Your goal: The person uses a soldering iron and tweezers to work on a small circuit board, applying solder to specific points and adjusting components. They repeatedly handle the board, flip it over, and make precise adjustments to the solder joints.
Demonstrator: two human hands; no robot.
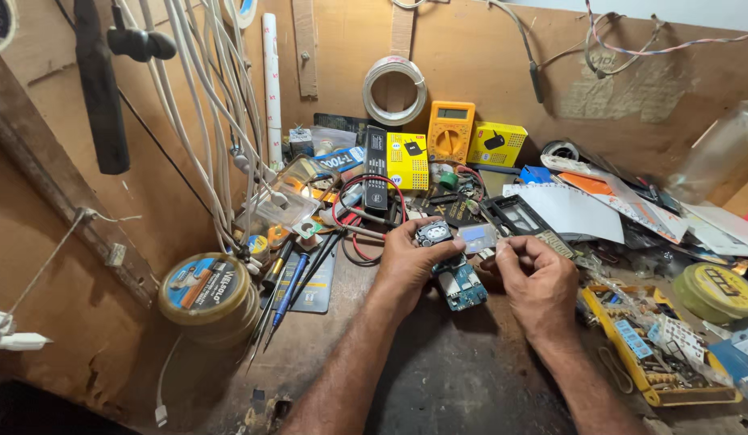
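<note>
We hold a small blue circuit board [461,283] in our left hand [406,262], fingers curled around its upper end, thumb pressed near a round dark part [433,234] at the top of the board. The lower end of the board sticks out below the grip, above the dark bench [438,379]. Our right hand [539,282] sits just right of the board, thumb and forefinger pressed together on something small at the board's edge; we cannot tell what is pinched. Just above that pinch lies a small pale screen [478,237], near both sets of fingertips; whether either hand touches it is unclear.

Beyond the grip, up and away from us, lie a black frame [519,216], red and black leads [366,211], a yellow meter [450,131] and two yellow boxes [495,143]. To the left of our left hand lie several screwdrivers [289,290] and a round tin [206,292], with white cables [213,121] hanging above them. To the right of our right hand sits a yellow tray [632,366] of small parts, and past it another round tin [716,292]. A coil of white wire [395,89] hangs on the wooden wall [487,64] behind.
</note>
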